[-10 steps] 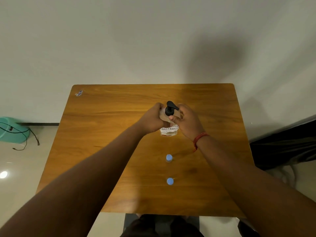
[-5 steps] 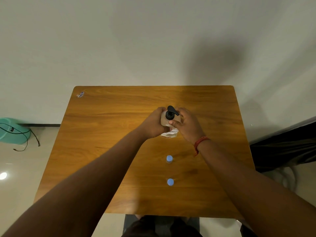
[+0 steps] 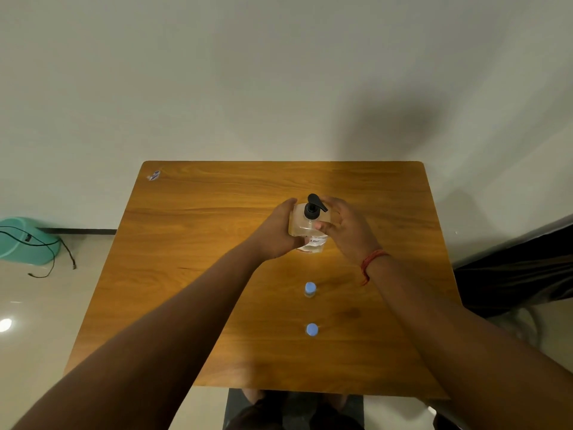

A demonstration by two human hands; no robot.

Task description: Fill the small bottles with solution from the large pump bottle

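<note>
Since a second ago the right hand point(image 3: 347, 228) has loosened off: it was wrapped close against the clear square pump bottle with the black pump head point(image 3: 307, 226), now its fingers are spread fairly wide, with only the thumb touching the bottle's shoulder. Left hand point(image 3: 277, 234) hasn't budged, fingers curled round the bottle's left side, holding it.

Bottle sits between both hands on the brown wooden table point(image 3: 192, 243), pale yellowish liquid inside, white label with writing low on the front, partly covered by the left thumb. Nozzle points toward the right hand.

Nearer the body than the hands, in line with the bottle: two small bottles with blue caps, one point(image 3: 310, 288) just below the wrists, the other point(image 3: 312, 329) closer still, well apart from each other. Red thread bracelet point(image 3: 370, 263) on the right wrist. Little sticker point(image 3: 153, 175) far off past the left hand.
</note>
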